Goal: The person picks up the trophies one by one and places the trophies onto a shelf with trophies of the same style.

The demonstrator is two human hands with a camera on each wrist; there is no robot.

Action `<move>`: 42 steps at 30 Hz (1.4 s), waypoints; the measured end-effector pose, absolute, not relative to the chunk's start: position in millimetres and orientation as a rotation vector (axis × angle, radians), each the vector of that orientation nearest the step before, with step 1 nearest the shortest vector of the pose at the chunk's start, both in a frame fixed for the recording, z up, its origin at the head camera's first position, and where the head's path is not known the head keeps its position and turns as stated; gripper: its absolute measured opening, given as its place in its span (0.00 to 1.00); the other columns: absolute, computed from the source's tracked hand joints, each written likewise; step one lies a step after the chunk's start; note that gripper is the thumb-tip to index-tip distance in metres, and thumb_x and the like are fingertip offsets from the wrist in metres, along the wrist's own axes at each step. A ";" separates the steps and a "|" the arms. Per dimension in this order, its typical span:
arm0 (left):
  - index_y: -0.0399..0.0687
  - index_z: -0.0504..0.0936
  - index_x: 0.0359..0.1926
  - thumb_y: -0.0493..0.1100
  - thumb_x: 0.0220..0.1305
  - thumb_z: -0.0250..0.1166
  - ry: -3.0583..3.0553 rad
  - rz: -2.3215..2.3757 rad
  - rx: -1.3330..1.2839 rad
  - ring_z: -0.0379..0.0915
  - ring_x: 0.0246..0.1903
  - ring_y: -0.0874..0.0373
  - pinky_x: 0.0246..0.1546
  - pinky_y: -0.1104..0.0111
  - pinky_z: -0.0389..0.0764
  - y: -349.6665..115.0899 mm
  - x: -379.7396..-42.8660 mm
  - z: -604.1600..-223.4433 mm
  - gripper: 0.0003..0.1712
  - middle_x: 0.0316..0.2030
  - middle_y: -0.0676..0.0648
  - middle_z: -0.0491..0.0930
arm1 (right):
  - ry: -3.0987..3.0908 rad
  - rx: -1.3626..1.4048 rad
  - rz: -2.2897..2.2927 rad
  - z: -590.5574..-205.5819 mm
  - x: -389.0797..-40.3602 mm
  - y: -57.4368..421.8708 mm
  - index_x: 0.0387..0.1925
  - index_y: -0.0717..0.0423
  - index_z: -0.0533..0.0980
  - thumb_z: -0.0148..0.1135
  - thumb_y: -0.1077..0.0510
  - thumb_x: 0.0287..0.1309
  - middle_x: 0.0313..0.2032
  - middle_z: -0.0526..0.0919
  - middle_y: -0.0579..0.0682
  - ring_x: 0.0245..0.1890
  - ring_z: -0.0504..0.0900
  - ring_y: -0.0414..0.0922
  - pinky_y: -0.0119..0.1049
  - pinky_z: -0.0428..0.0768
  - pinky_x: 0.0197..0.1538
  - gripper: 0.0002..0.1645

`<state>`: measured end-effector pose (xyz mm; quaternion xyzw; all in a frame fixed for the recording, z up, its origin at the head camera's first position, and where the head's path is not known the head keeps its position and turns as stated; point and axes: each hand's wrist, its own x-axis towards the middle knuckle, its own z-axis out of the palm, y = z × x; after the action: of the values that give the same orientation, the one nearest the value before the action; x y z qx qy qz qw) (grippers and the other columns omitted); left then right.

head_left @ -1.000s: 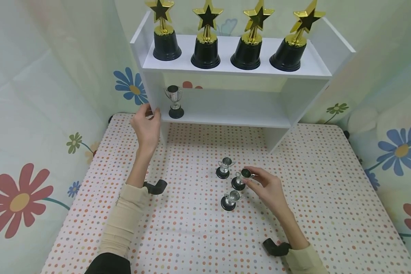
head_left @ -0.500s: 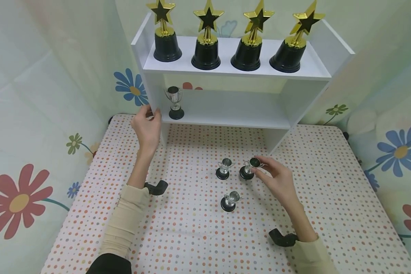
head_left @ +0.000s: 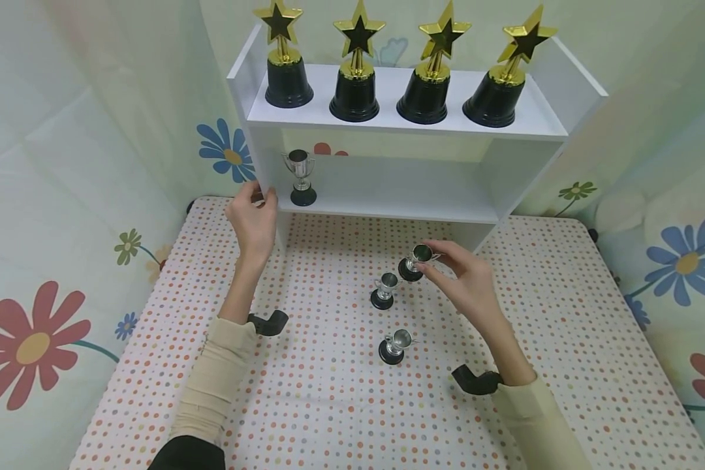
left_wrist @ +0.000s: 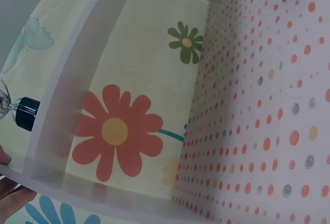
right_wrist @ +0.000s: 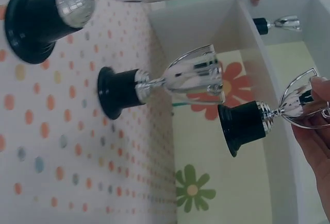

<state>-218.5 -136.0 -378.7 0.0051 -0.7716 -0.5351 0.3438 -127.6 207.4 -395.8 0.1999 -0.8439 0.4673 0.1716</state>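
My right hand [head_left: 469, 282] pinches a small silver trophy cup [head_left: 410, 269] between thumb and fingertips. The right wrist view shows its black base [right_wrist: 241, 127] raised off the dotted table, the cup lying sideways in that tilted picture. Two more silver cups stand on the table: one [head_left: 383, 299] just nearer than the held one, another [head_left: 391, 352] closer to the person. With curled fingers, my left hand [head_left: 254, 219] grips the left side panel of a white shelf unit [head_left: 388, 189]. A matching cup [head_left: 303, 196] stands on its middle shelf, right beside that hand.
Several gold star trophies [head_left: 355, 98] with black bases line the top shelf. Beneath is a table with a dotted cloth [head_left: 329, 405]. Flowered curtains [head_left: 35, 196] hang at the back and both sides. Black wrist mounts [head_left: 476, 380] stick out from the forearms.
My right hand has lifted its cup from between the other two and carried it away from the person, toward the shelf unit. The left hand stays at the side panel.
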 end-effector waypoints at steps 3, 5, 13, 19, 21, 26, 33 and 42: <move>0.36 0.84 0.46 0.36 0.65 0.61 -2.006 -1.388 0.017 0.82 0.39 0.53 0.41 0.63 0.86 -137.0 -217.7 -379.0 0.12 0.42 0.40 0.85 | -2.382 0.586 1.337 -388.3 -131.8 198.7 0.55 0.57 0.78 0.70 0.66 0.51 0.53 0.83 0.54 0.52 0.77 0.25 0.22 0.75 0.59 0.26; 0.36 0.84 0.46 0.36 0.64 0.61 -2.004 -1.392 0.016 0.82 0.39 0.53 0.41 0.63 0.86 -137.4 -216.8 -378.4 0.12 0.42 0.40 0.85 | -2.371 0.596 1.346 -383.1 -134.6 193.3 0.55 0.56 0.79 0.71 0.66 0.51 0.53 0.83 0.54 0.51 0.78 0.26 0.22 0.75 0.59 0.26; 0.36 0.84 0.45 0.37 0.64 0.61 -2.004 -1.385 0.000 0.82 0.39 0.52 0.41 0.64 0.86 -136.9 -219.6 -379.7 0.11 0.42 0.40 0.85 | -2.385 0.592 1.377 -359.2 -144.8 172.6 0.55 0.52 0.79 0.70 0.61 0.54 0.52 0.83 0.48 0.46 0.80 0.29 0.24 0.80 0.54 0.25; 0.35 0.84 0.44 0.37 0.65 0.61 -2.011 -1.375 0.010 0.82 0.39 0.51 0.41 0.63 0.86 -136.4 -220.2 -379.6 0.11 0.42 0.39 0.85 | -2.324 0.628 1.533 -338.3 -159.4 158.1 0.54 0.56 0.79 0.70 0.63 0.53 0.52 0.84 0.54 0.47 0.82 0.33 0.27 0.80 0.56 0.25; 0.35 0.84 0.44 0.36 0.64 0.61 -2.016 -1.362 0.016 0.82 0.39 0.51 0.41 0.64 0.86 -136.4 -221.1 -379.0 0.11 0.41 0.39 0.85 | -2.302 0.632 1.582 -331.5 -165.9 153.7 0.54 0.57 0.79 0.71 0.64 0.52 0.51 0.84 0.56 0.47 0.83 0.35 0.27 0.79 0.56 0.24; 0.35 0.83 0.43 0.36 0.64 0.61 -2.026 -1.349 0.027 0.83 0.39 0.51 0.41 0.67 0.86 -136.4 -222.0 -377.9 0.10 0.41 0.39 0.85 | -2.371 0.568 1.551 -319.3 -182.7 145.1 0.54 0.54 0.80 0.72 0.56 0.53 0.51 0.84 0.51 0.47 0.84 0.39 0.27 0.81 0.53 0.25; 0.34 0.84 0.42 0.35 0.63 0.61 -2.012 -1.350 0.010 0.83 0.38 0.50 0.40 0.64 0.87 -137.3 -220.7 -377.2 0.10 0.39 0.38 0.86 | -2.509 0.484 1.535 -310.1 -210.2 132.3 0.55 0.47 0.80 0.71 0.46 0.53 0.50 0.85 0.46 0.43 0.85 0.39 0.25 0.81 0.45 0.27; 0.35 0.83 0.45 0.35 0.64 0.61 -2.016 -1.360 -0.018 0.83 0.39 0.51 0.41 0.63 0.87 -137.7 -218.5 -378.7 0.11 0.41 0.38 0.85 | -2.536 0.451 1.555 -307.6 -235.0 119.0 0.56 0.46 0.79 0.71 0.46 0.53 0.47 0.83 0.48 0.41 0.83 0.39 0.27 0.79 0.44 0.27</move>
<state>-218.5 -137.7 -378.7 -0.0069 -0.7773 -0.5244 0.3477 -235.0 119.0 -307.6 0.1495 -0.8409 0.5158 0.0663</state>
